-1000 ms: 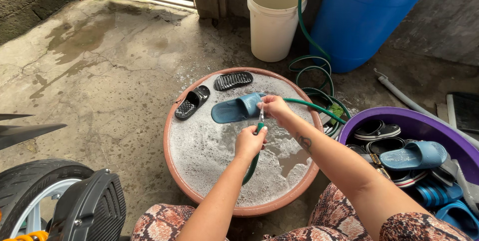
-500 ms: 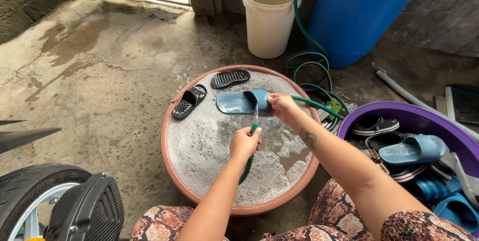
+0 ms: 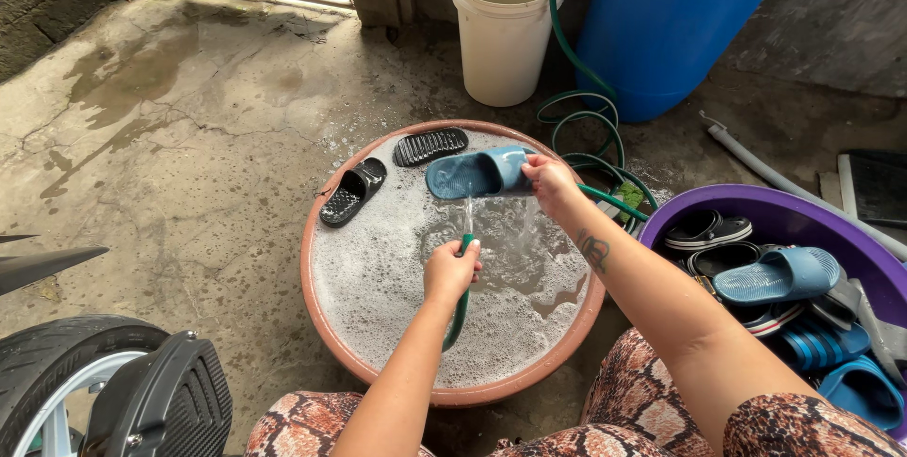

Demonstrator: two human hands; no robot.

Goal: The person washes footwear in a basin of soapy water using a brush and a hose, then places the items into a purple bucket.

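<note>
1. The left hand (image 3: 452, 270) is closed in a fist around the end of a green hose (image 3: 459, 310), held upright over the middle of the basin; a thin jet of water rises from it.
2. The brown basin (image 3: 326, 325) holds soapy, foamy water.
3. At about one o'clock from the left hand, the right hand (image 3: 548, 180) grips the heel end of a blue slipper (image 3: 477, 172), fingers wrapped around it, holding it above the basin's far rim with the water jet just below it.
4. At eleven o'clock, two black slippers (image 3: 353, 190) lie at the basin's far-left edge.
5. At three o'clock, a purple tub (image 3: 756, 212) holds more footwear, including a blue sandal (image 3: 779, 275).
6. Farther off at twelve o'clock stand a white bucket (image 3: 504, 41) and a blue barrel (image 3: 671, 22).
</note>
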